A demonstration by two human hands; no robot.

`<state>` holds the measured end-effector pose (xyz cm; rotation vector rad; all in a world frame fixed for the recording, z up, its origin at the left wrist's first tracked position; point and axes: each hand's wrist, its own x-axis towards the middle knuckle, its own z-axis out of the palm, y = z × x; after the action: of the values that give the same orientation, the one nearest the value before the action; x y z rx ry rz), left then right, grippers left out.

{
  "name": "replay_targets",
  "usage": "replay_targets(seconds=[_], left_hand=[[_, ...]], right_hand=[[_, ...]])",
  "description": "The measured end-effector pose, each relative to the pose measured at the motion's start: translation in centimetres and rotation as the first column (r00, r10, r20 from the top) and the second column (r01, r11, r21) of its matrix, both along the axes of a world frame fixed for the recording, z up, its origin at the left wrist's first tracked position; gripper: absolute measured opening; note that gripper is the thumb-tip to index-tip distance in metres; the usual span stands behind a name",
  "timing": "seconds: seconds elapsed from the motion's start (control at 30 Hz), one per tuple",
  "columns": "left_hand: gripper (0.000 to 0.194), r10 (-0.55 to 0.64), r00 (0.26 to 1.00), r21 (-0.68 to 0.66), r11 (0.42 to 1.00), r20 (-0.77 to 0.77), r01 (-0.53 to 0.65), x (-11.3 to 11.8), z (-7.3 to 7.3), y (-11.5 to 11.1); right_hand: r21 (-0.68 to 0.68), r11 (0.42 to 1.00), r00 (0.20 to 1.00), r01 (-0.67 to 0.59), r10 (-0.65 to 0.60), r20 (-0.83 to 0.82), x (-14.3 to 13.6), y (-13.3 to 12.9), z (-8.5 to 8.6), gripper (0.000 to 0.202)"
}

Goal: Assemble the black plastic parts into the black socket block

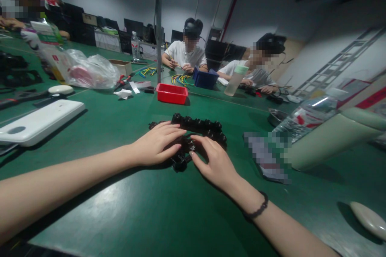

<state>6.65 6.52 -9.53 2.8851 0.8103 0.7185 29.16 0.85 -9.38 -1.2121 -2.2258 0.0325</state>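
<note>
A cluster of black knobbed parts (197, 123) lies on the green table in front of me, several of them lined up in a row. My left hand (158, 142) rests over the near left side of the cluster, its fingers stretched out and the thumb apart. Opposite it, my right hand (215, 158) curves inward, thumb and index finger closed about a small black part with shiny metal (192, 145). Another black part (180, 164) sits just below the fingertips. My palms hide some of the cluster, and the exact kind of these parts cannot be made out.
Beyond the cluster stands a red bin (172, 94); a blue bin (205, 78) is farther back near two people. A white power-bank-like case (45, 122) lies left. To the right are a phone (265, 156), a pale green flask (331, 140) and a water bottle (310, 114).
</note>
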Motion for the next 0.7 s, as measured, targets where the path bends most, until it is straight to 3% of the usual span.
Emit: replay_targets(seconds=[0.3, 0.5, 0.7], left_hand=[[0.049, 0.001, 1.0, -0.003, 1.0, -0.017, -0.001, 0.0, 0.0, -0.1], [0.052, 0.018, 1.0, -0.006, 1.0, 0.001, -0.018, -0.1, -0.1, -0.1], [0.051, 0.018, 0.999, 0.003, 1.0, 0.035, -0.019, -0.2, -0.2, 0.0]], right_hand=[[0.197, 0.962, 0.979, 0.187, -0.167, -0.115, 1.0, 0.6, 0.2, 0.034], [0.22, 0.913, 0.933, 0.344, -0.359, 0.03, 1.6, 1.4, -0.9, 0.045], [0.191, 0.918, 0.919, 0.348, -0.374, 0.125, 1.7, 1.6, -1.7, 0.038]])
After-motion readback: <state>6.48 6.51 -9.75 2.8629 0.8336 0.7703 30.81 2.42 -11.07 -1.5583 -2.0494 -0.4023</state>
